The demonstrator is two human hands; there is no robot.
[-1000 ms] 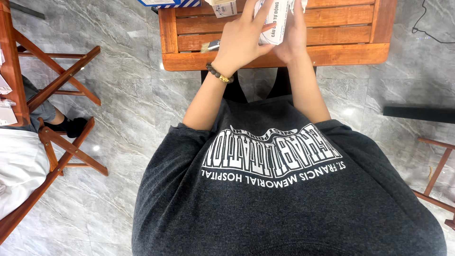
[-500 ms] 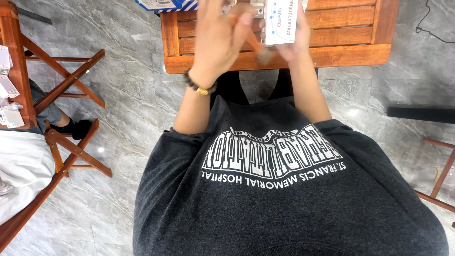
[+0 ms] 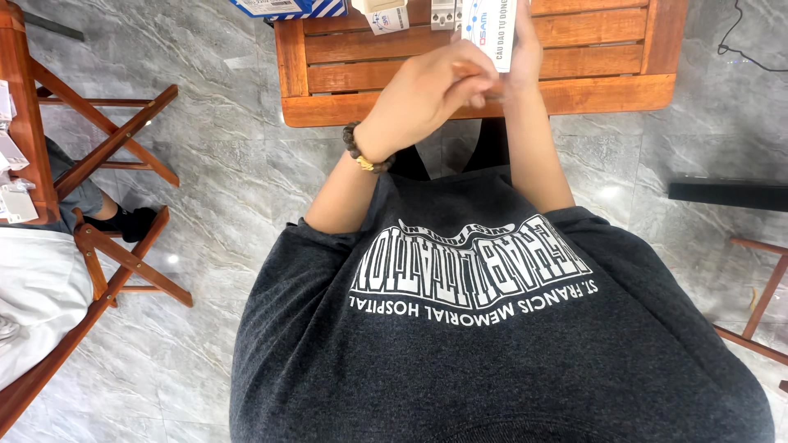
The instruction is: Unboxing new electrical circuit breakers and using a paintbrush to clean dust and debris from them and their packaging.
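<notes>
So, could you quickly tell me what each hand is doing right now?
Left hand: curled shut; contents cannot be told.
Right hand: closed on a white box.

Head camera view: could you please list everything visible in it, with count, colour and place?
slatted wooden table: one, orange-brown, top centre.
white rectangular carton: one, white with blue print, held upright over the table.
blue-and-white box: one, table's far left corner.
small white items: a few, table's far edge.
folding wooden frame: one, reddish-brown, left.
grey marble floor: all round.
dark bead bracelet: one, left wrist.
left hand: beside the carton's lower end.
right hand: holding the carton.
</notes>
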